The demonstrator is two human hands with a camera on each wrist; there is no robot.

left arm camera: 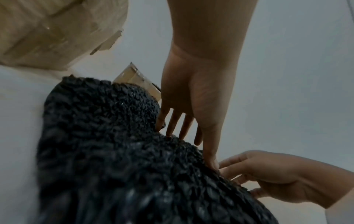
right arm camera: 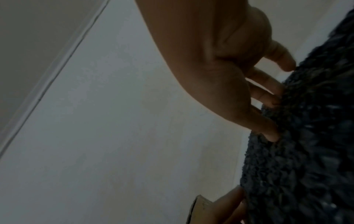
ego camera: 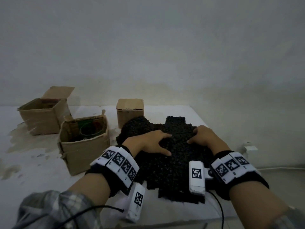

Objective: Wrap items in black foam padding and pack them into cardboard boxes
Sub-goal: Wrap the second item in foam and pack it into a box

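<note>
A sheet of bumpy black foam padding [ego camera: 171, 162] lies on the white table [ego camera: 41, 171], humped up in the middle over something hidden beneath it. My left hand [ego camera: 153, 142] rests on the left of the hump, fingers spread and pressing the foam [left arm camera: 114, 151]; in the left wrist view the left hand [left arm camera: 191, 121] points its fingertips into the foam. My right hand [ego camera: 203, 136] lies on the hump's right side, and in the right wrist view the right hand [right arm camera: 249, 83] touches the foam [right arm camera: 306, 151] with bent fingertips. Neither hand clasps the foam.
An open cardboard box [ego camera: 84, 156] holding wires and other items stands just left of the foam. Another open box [ego camera: 42, 116] sits farther back left. A small closed box [ego camera: 129, 111] stands behind the foam. A white object [ego camera: 250, 147] lies off the table's right edge.
</note>
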